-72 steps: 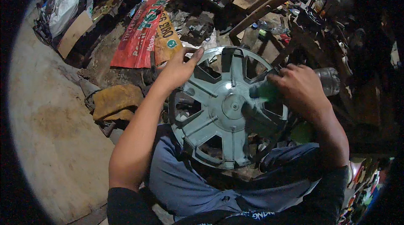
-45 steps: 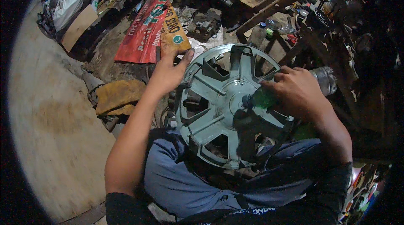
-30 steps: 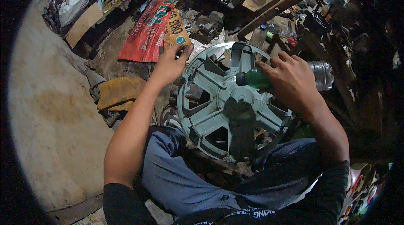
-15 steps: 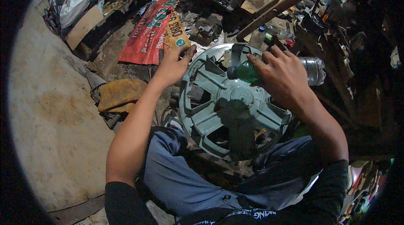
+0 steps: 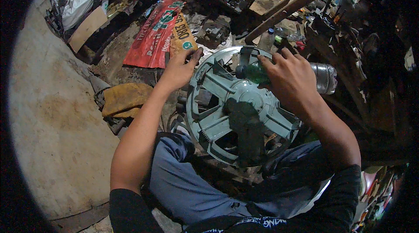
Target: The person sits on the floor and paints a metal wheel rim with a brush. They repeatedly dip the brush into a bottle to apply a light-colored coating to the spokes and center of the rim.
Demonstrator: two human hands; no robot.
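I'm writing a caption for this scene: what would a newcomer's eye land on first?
Probably the big spoked grey-green wheel cover at the centre, in front of the person's lap, with the left hand at its upper-left rim. Next, the bottle that the right hand holds sideways over the cover's upper right. Beyond the left hand, a bright red-and-yellow printed sheet stands out against the dark clutter.

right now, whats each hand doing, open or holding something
Left hand: by the grey-green wheel cover; grip cannot be told.
Right hand: closed, holding the plastic bottle.
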